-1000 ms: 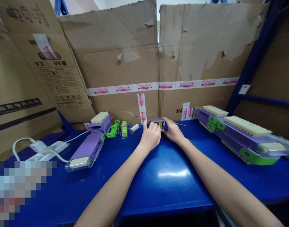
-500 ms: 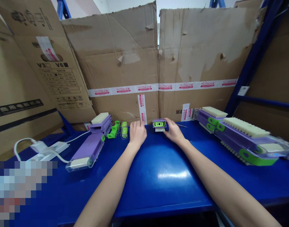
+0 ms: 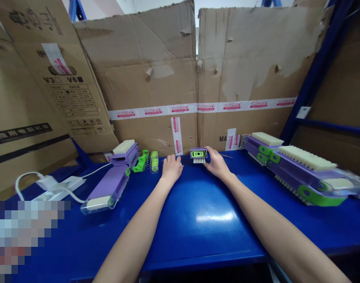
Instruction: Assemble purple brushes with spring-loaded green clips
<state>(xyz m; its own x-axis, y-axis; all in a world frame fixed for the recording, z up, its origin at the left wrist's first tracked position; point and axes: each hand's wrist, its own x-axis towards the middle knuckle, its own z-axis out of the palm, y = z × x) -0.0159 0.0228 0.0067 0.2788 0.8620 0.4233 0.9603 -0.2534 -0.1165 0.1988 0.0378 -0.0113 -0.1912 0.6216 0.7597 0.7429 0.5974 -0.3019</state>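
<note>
A small purple brush block (image 3: 198,153) with a green insert and white bristles stands on the blue table (image 3: 209,212) near the cardboard wall. My right hand (image 3: 216,163) grips its right side, fingers closed on it. My left hand (image 3: 171,166) rests on the table just left of the block, apart from it. Its fingers are curled down over a small white piece (image 3: 180,163), of which only a sliver shows at the fingertips.
On the left lie a long purple brush unit (image 3: 108,188), a shorter one (image 3: 125,151), green clips (image 3: 141,160), a green capped piece (image 3: 154,161) and a white power strip with cable (image 3: 57,185). Stacked purple-and-green brush units (image 3: 303,169) fill the right. Cardboard sheets (image 3: 156,78) wall the back.
My left hand let go of the purple block and moved left onto the small white piece. My right hand kept hold of the block, which now faces me with its green insert.
</note>
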